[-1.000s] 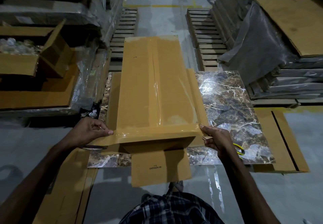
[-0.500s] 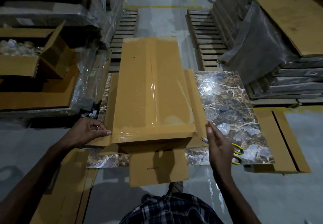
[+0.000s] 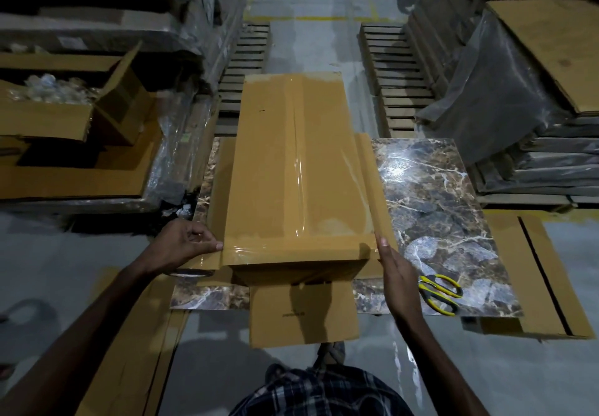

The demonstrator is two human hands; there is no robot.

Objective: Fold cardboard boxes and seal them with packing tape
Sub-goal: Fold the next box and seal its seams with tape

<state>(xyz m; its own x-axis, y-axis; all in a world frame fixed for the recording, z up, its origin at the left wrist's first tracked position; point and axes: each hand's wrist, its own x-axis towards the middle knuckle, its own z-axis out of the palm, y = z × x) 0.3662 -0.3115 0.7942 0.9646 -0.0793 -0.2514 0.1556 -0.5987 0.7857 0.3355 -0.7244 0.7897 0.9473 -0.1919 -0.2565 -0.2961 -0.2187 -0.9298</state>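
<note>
A long brown cardboard box (image 3: 291, 162) lies on a marble-patterned slab (image 3: 434, 201), with shiny packing tape along its top seam and across its near end. One end flap (image 3: 303, 312) hangs loose toward me. My left hand (image 3: 184, 245) pinches the strip of packing tape (image 3: 233, 250) at the box's near left corner, over what looks like the tape roll (image 3: 191, 273). My right hand (image 3: 397, 273) is flat, fingers straight, pressing against the box's near right side.
Yellow-handled scissors (image 3: 440, 292) lie on the slab right of my right hand. An open carton with plastic items (image 3: 64, 101) sits at left. Flat cardboard sheets (image 3: 544, 273) lie on the floor; wrapped stacks (image 3: 534, 117) and wooden pallets (image 3: 395, 72) stand around.
My right hand let go of the tape end at the near right corner, opened flat and now presses the box's side. The left hand stays pinching the tape.
</note>
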